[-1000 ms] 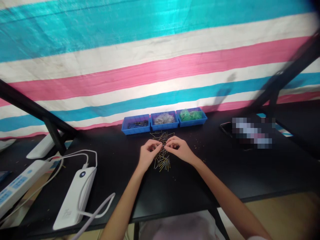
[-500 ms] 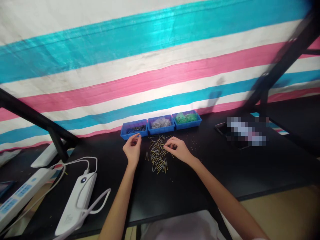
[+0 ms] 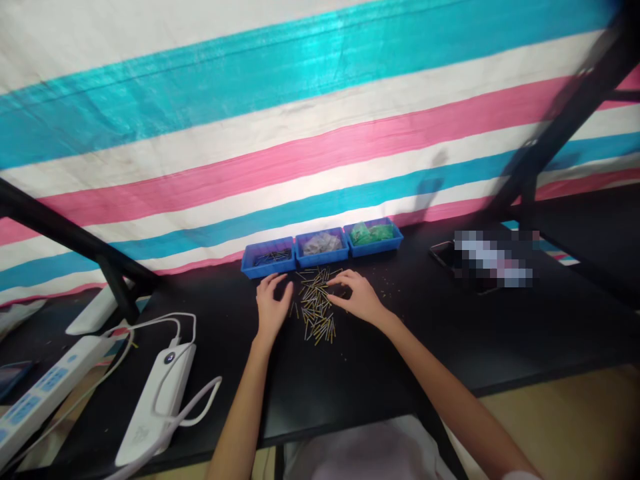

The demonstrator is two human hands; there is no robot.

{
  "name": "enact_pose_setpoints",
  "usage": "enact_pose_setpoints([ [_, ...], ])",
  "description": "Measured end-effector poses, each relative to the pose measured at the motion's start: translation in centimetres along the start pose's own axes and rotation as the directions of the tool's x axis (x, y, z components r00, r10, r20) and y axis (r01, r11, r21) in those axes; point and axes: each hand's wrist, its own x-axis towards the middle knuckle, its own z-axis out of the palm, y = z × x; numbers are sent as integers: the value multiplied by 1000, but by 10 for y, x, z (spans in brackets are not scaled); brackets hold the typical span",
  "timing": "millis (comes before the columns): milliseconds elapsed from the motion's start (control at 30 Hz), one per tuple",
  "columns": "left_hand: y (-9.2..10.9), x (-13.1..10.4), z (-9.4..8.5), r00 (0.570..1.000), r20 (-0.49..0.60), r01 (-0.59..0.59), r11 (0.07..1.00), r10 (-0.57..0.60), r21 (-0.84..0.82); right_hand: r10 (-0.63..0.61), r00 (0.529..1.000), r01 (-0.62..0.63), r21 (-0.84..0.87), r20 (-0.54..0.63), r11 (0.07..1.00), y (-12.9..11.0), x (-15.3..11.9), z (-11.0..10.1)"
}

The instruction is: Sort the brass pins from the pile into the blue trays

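Thin metal rods point(image 3: 316, 293), silver & yellowish, lying in a loose, criss-crossed heap on the blk. surface point(image 3: 300, 393), well in from its front edge, betw. L & R edges, w/ a few strays on the heap's L side.

The left hand point(image 3: 273, 305) and right hand point(image 3: 359, 298), loosely spread, flank thin metallic rods point(image 3: 315, 305) heaped on the black tabletop point(image 3: 345, 393). Three blue trays point(image 3: 323, 257) stand behind, side by side.

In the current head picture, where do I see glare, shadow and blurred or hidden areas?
Head view: glare on the striped tarp, in its upper turquoise band; soft shadow lower right on it; pixel blocks beside the phone; metal pins slightly soft.
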Motion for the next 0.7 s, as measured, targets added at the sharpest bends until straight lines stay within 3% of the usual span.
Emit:
enact_pose_setpoints([
  [167,2,-18,14,956,292,-7,989,-37,149,31,996,-14,-210,81,978,0,-6,5],
  [300,12,-26,25,918,396,-86,983,16,160,14,995,13,-257,103,966,1,-6,6],
  [533,26,-37,36,883,458,-136,990,99,49,-15,988,46,-200,151,979,-2,-3,8],
  [700,26,-34,31,910,409,-59,997,72,-45,-44,993,54,-89,114,995,1,-2,12],
])
